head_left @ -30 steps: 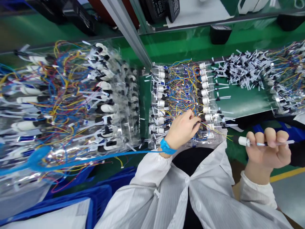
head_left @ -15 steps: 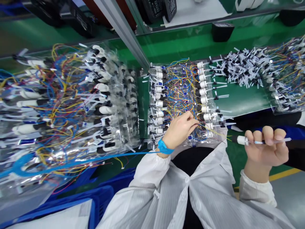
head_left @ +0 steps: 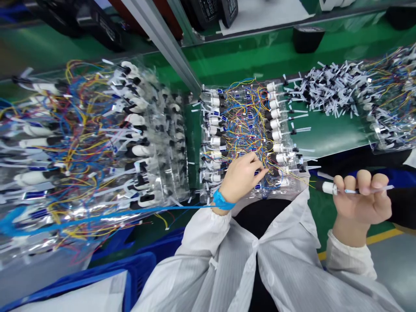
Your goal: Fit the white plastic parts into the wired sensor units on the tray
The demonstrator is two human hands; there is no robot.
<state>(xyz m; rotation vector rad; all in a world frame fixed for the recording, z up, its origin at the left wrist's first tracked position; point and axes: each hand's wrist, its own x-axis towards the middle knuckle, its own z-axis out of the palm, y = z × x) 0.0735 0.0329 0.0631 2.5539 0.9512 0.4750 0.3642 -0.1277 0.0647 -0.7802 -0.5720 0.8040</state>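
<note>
Realistically, the weak spot here is the mass of fine coloured wires (head_left: 242, 125) packed into the clear plastic tray (head_left: 204, 195), where the left hand (head_left: 242, 177) is working: a tug on one lead could snag its neighbours, strain a connection, or pull a nearby capped white part out of its row. The left hand is half closed, with its thumb and forefinger drawn together among yellow and blue wires near the tray's near edge; it may be pinching a wire, but the tangle hides the fingertips, so I cannot tell. The right hand (head_left: 360, 197) is curled firmly around a thin white stem, with a white-collared plastic part (head_left: 329, 187) sticking out past the fingers, just beyond the tray's edge. If that grip slipped, the part could drop onto the green table (head_left: 328, 138) or pull on any lead attached to it. A blue wrist strap (head_left: 222, 200) circles the left wrist, and its blue cord (head_left: 130, 212) runs across the heaped trays of wired parts (head_left: 97, 143), where it could catch on loose ends.
</note>
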